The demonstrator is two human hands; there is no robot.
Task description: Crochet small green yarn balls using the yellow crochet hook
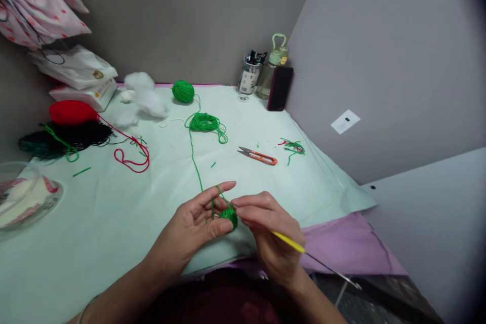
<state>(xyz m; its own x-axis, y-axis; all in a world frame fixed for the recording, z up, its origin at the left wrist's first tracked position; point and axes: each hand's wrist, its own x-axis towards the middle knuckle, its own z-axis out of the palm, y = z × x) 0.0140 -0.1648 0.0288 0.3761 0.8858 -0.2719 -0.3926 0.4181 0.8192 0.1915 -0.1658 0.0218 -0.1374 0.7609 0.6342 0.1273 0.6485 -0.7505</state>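
Note:
My left hand (197, 223) pinches a small green crochet piece (229, 216) between thumb and fingers near the table's front edge. Green yarn (195, 162) runs over its raised index finger and back to a loose green yarn bundle (205, 122). In my right hand (271, 228) is a crochet hook with a yellow grip (288, 241); its metal rear end sticks out toward the lower right. The hook's working tip meets the green piece, mostly hidden by my fingers. A green yarn ball (183, 91) lies behind the bundle.
Orange thread snips (258, 156) lie ahead, left of yarn scraps (294, 147). White stuffing (146, 93), red yarn (72, 112), black yarn (81, 135) and a plastic tub (56, 195) are at left. A phone (281, 88), bottle (266, 78) and pen cup (248, 76) stand at back right.

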